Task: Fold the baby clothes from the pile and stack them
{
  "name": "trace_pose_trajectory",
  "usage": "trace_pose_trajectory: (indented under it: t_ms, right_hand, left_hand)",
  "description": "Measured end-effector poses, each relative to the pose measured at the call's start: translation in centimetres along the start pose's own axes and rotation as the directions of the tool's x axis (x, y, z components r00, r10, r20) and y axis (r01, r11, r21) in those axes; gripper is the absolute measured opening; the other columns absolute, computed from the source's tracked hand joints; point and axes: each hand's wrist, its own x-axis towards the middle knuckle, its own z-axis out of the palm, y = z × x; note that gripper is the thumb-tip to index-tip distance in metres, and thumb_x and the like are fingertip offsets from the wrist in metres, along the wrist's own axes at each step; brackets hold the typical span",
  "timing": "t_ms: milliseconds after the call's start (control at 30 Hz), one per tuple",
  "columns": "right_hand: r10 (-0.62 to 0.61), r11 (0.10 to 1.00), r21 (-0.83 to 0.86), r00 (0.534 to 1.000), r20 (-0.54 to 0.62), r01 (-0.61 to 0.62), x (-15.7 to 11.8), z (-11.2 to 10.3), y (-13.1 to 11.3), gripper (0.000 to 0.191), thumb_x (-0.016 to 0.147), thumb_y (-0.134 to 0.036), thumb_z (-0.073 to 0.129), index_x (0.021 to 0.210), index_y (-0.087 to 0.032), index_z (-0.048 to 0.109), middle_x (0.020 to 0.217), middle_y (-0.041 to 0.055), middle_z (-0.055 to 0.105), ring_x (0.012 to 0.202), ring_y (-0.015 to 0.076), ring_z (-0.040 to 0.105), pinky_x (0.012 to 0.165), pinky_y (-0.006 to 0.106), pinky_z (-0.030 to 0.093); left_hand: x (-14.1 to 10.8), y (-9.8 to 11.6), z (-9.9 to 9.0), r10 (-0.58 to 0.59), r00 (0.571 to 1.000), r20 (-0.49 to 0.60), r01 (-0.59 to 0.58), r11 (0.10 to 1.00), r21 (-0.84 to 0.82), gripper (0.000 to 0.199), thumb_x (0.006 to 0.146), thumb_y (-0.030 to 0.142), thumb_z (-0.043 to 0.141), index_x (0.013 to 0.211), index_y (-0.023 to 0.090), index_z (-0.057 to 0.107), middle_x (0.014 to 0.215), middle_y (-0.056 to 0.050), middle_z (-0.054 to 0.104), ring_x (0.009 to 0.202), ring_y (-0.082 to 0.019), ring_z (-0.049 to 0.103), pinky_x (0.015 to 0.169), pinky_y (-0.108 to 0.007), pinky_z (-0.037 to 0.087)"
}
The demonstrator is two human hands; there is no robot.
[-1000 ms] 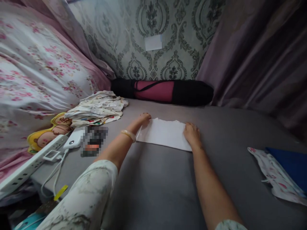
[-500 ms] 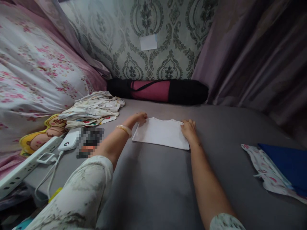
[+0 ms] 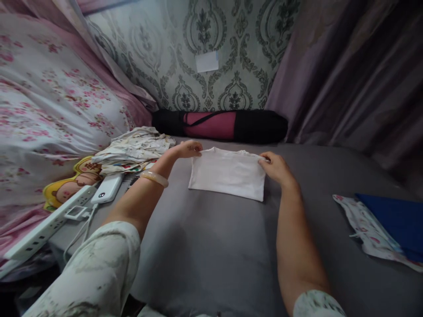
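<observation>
A folded white shirt (image 3: 228, 174) has its neckline facing away from me, above the grey bed sheet (image 3: 211, 246). My left hand (image 3: 190, 149) pinches its far left corner between thumb and fingers. At the far right corner, my right hand (image 3: 274, 166) grips the cloth in the same way. The far edge looks lifted and pulled fairly straight between both hands, while the near edge hangs low or rests on the sheet; which of these I cannot tell. A pale bangle (image 3: 154, 178) circles my left wrist.
Crumpled printed clothes (image 3: 135, 149) lie back left, beside a yellow cartoon cushion (image 3: 71, 182). A white power bank (image 3: 108, 188) and a power strip (image 3: 49, 224) are at left. A black and pink roll bag (image 3: 211, 124) lies along the wall. Blue folded cloth (image 3: 390, 224) lies right.
Both hands have raised the far edge of the white shirt and moved slightly away from me. The right hand has turned from lying over the corner to pinching it.
</observation>
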Motion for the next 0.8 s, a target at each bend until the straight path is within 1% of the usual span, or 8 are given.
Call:
trace_pose_trajectory:
  t_ms: [100,200,267,333,433,500,567,800]
  right_hand:
    - [-0.09,0.995,0.018,0.976,-0.198,0.096,-0.2,-1.5,-1.2,0.026,0.084,-0.024,0.053,0.105,-0.018,0.067,0.099,0.0074,0.069,0.091,0.0209,0.061,0.081,0.031,0.045]
    - [-0.164,0.987,-0.066,0.903,-0.397,0.15,-0.4,-2.5,-2.3,0.024,0.087,-0.024,0.05,0.105,-0.02,0.066,0.106,0.0089,0.068,0.103,0.0244,0.057,0.091,0.038,0.041]
    - [-0.177,0.983,-0.109,0.897,-0.404,0.145,-0.5,-2.8,-2.5,0.023,0.088,-0.024,0.05,0.105,-0.022,0.066,0.108,0.0089,0.067,0.106,0.0259,0.055,0.092,0.041,0.04]
    - [-0.159,0.985,-0.118,0.941,-0.299,0.129,-0.8,-3.0,-2.4,0.022,0.086,-0.023,0.052,0.101,-0.022,0.067,0.103,0.0077,0.068,0.101,0.0256,0.056,0.089,0.039,0.042]
    - [-0.087,0.994,-0.066,0.996,0.009,0.088,-1.2,-2.8,-1.6,0.017,0.08,-0.02,0.057,0.092,-0.022,0.069,0.088,0.0037,0.069,0.086,0.0214,0.06,0.08,0.032,0.044]
    - [-0.055,0.998,-0.011,0.974,0.222,0.058,-1.3,-2.4,-1.0,0.016,0.076,-0.017,0.059,0.086,-0.021,0.069,0.08,0.0011,0.067,0.078,0.0179,0.06,0.074,0.028,0.044]
    - [-0.047,0.999,0.031,0.93,0.366,0.038,-1.3,-2.0,-0.5,0.015,0.073,-0.014,0.059,0.083,-0.02,0.069,0.077,-0.0004,0.067,0.074,0.0155,0.06,0.07,0.025,0.044]
    - [0.034,0.999,-0.012,0.822,0.568,-0.033,-1.1,-1.3,0.4,0.016,0.066,-0.013,0.064,0.078,-0.021,0.07,0.074,-0.0022,0.069,0.07,0.0139,0.061,0.062,0.021,0.044]
  left_hand:
    - [-0.4,1.0,-1.4,-0.018,0.985,-0.174,0.018,1.0,0.0,0.03,0.084,0.031,0.056,0.11,0.019,0.066,0.092,-0.003,0.068,0.09,-0.019,0.056,0.085,-0.032,0.037]
    - [-0.6,1.9,-1.7,-0.004,0.891,-0.454,0.035,0.998,0.06,0.028,0.09,0.033,0.049,0.109,0.021,0.066,0.097,-0.004,0.067,0.104,-0.024,0.049,0.094,-0.041,0.03]
    - [-0.9,2.0,-1.1,0.039,0.834,-0.551,0.018,0.995,0.097,0.029,0.093,0.034,0.045,0.109,0.022,0.066,0.103,-0.005,0.067,0.108,-0.025,0.044,0.098,-0.044,0.025]
    - [-1.4,1.7,0.1,0.082,0.845,-0.529,-0.013,0.991,0.132,0.028,0.092,0.032,0.045,0.109,0.024,0.066,0.105,-0.006,0.067,0.107,-0.025,0.044,0.098,-0.044,0.024]
    - [-3.0,0.9,2.6,0.139,0.924,-0.355,-0.082,0.982,0.171,0.027,0.086,0.027,0.048,0.103,0.024,0.068,0.1,-0.006,0.069,0.105,-0.026,0.045,0.096,-0.044,0.026]
    - [-4.2,0.6,4.3,0.177,0.956,-0.233,-0.142,0.977,0.162,0.028,0.083,0.025,0.049,0.102,0.026,0.069,0.099,-0.006,0.07,0.104,-0.026,0.046,0.095,-0.044,0.027]
    - [-5.4,0.6,5.7,0.187,0.968,-0.166,-0.165,0.977,0.133,0.03,0.083,0.025,0.048,0.103,0.027,0.069,0.102,-0.005,0.07,0.104,-0.025,0.046,0.095,-0.043,0.028]
    - [-6.9,0.8,8.0,0.157,0.981,-0.117,-0.147,0.985,0.091,0.029,0.081,0.024,0.049,0.101,0.028,0.069,0.103,-0.004,0.07,0.106,-0.025,0.048,0.094,-0.042,0.029]
